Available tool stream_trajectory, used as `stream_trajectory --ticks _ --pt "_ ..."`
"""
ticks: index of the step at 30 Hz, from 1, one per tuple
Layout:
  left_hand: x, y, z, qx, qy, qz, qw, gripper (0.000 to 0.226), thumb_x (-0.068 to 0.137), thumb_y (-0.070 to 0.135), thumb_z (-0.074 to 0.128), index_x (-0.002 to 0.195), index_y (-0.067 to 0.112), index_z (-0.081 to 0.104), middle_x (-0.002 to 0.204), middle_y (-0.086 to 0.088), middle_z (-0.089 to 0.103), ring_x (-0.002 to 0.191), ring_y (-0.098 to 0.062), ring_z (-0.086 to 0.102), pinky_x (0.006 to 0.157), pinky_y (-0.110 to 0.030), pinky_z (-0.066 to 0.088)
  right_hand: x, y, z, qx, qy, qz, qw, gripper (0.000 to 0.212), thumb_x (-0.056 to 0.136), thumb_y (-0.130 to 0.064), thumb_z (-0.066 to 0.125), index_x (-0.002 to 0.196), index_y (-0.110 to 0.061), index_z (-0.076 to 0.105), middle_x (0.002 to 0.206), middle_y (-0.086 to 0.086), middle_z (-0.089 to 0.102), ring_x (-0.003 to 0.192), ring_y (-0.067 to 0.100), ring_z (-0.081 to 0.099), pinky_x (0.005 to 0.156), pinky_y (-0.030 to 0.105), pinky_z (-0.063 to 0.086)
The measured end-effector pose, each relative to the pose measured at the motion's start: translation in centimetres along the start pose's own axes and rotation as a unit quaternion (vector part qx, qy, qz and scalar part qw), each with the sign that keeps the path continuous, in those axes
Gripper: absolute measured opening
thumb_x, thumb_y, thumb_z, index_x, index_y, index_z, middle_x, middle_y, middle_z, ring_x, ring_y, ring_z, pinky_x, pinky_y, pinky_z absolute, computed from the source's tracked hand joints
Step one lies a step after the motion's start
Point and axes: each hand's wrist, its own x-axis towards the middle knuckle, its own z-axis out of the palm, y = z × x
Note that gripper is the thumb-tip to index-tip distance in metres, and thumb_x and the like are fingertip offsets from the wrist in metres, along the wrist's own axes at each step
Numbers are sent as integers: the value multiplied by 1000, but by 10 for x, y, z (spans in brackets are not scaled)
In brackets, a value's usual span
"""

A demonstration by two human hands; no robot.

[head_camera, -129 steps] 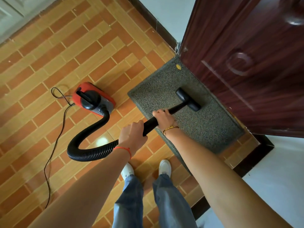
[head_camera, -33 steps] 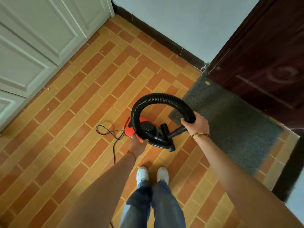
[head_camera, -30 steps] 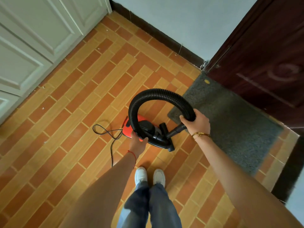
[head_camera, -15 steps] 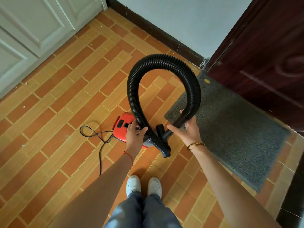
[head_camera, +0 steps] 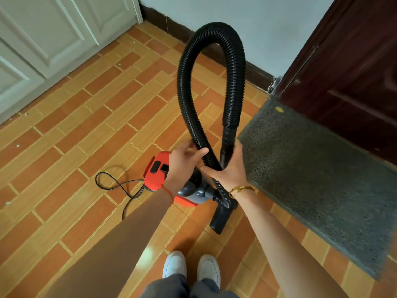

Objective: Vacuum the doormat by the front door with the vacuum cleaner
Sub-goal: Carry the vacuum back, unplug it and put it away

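The red vacuum cleaner [head_camera: 155, 168] sits on the tiled floor just ahead of my feet. Its black ribbed hose [head_camera: 214, 33] arches up in a tall loop in front of me. My left hand [head_camera: 184, 158] closes around the hose's left run. My right hand [head_camera: 231, 166] grips the smooth black tube at the hose's other end. The floor nozzle [head_camera: 219, 220] hangs below my right wrist, off the mat. The grey doormat [head_camera: 318, 177] lies to the right, along the dark wooden front door [head_camera: 354, 67].
The black power cord [head_camera: 120, 186] curls on the tiles left of the vacuum. White panelled cupboard doors [head_camera: 49, 35] stand at the upper left. A pale wall with a dark skirting [head_camera: 253, 9] runs behind. My white shoes [head_camera: 191, 267] are at the bottom.
The nozzle has come off the mat and back toward me. The hose loop has risen much higher. My left hand moved from the vacuum body up onto the hose.
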Motion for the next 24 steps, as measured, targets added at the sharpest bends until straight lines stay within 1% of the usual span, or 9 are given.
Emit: stream_trajectory --ticks 2,5,7,10,12,15,18,20,24 --pt "7 -1 -3 20 0 55 998 41 84 37 70 121 21 61 94 11 65 78 -7 66 70 -19 53 7 8 7 10 31 -14 999 103 58 -37 86 139 -25 24 132 -2 42 125 12 44 102 31 42" --pt "18 -11 -2 23 -13 122 992 37 85 36 69 118 25 60 93 16 63 86 -5 64 71 -22 54 17 19 11 11 60 -59 996 91 62 -28 81 134 -20 26 120 4 47 110 18 53 86 18 47" --pt "24 -23 0 24 -14 146 989 36 85 38 68 116 23 60 95 11 64 88 -5 64 72 -21 54 21 23 15 16 62 -90 994 86 63 -23 80 131 -17 27 114 9 48 102 20 56 79 11 48" --pt "30 -39 2 19 0 188 982 54 81 46 64 124 14 61 98 6 66 88 -4 65 74 -18 53 28 29 22 -3 56 -120 991 88 60 -25 78 130 -24 24 110 10 49 96 21 57 78 20 51" --pt "35 -49 2 8 9 207 978 49 81 44 66 121 15 62 95 10 66 86 0 64 73 -16 52 33 32 26 -32 54 -133 989 89 60 -26 78 130 -28 22 107 7 49 94 17 56 74 20 48" --pt "43 -60 3 -1 22 234 972 42 83 36 68 118 15 62 92 13 65 84 5 62 70 -10 48 38 32 25 -61 59 -149 985 80 62 -27 78 124 -22 27 99 3 51 88 13 57 67 20 46" --pt "48 -69 3 0 17 262 965 45 86 36 66 124 14 59 96 11 64 88 -1 64 72 -13 47 41 29 24 -90 77 -167 979 69 63 -27 79 116 -18 36 84 -6 54 75 -3 57 56 9 44" --pt "47 -75 1 7 22 286 958 42 89 33 64 127 16 57 101 11 64 92 -3 64 75 -15 50 41 27 25 -103 88 -181 974 63 62 -29 81 107 -18 39 77 -9 54 72 -11 54 53 4 42" --pt "41 -109 -11 120 39 305 944 32 97 31 53 127 22 59 109 10 64 96 -1 61 81 -16 50 36 24 28 -108 89 -199 970 62 62 -33 82 106 -19 40 80 -5 58 67 -2 57 50 9 44"
